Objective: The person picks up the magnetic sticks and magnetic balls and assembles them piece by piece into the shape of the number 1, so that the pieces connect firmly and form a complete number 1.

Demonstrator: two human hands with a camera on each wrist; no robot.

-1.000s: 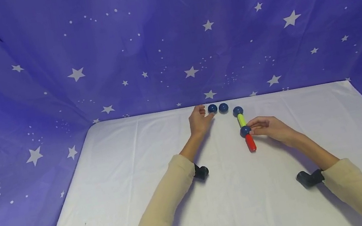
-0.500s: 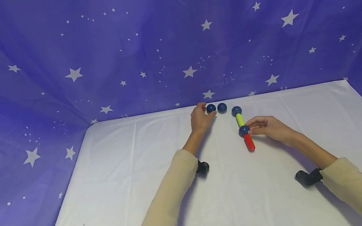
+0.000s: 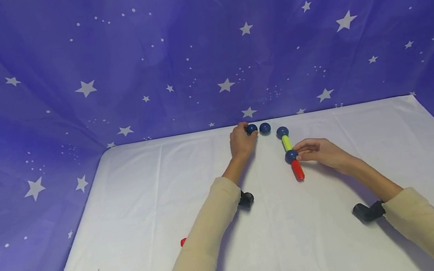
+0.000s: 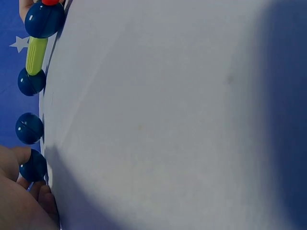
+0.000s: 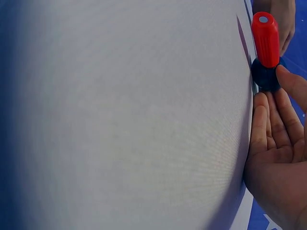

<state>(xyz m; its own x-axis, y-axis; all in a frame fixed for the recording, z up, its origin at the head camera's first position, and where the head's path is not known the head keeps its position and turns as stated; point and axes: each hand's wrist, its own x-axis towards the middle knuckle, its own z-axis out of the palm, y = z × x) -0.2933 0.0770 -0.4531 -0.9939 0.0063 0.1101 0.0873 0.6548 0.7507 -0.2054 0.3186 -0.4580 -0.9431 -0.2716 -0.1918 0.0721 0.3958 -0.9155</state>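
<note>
At the far edge of the table, my left hand has thumb and fingers round a glossy blue ball, the leftmost of the row. Just right of it sits a second blue ball. Further right lies a joined chain: a blue ball, a yellow-green rod, another blue ball and a red rod pointing toward me. My right hand pinches the chain's middle ball from the right. The red rod's free end shows a small grey disc in the right wrist view.
A white cloth covers the table. A small red piece peeks out beside my left sleeve, mostly hidden by it. Behind the table hangs a blue curtain with stars. Black wrist cameras stick out below both cuffs.
My left hand has edged forward and its thumb and fingers have closed in on the leftmost ball. A red piece has come into view by the left sleeve. The right hand keeps its hold.
</note>
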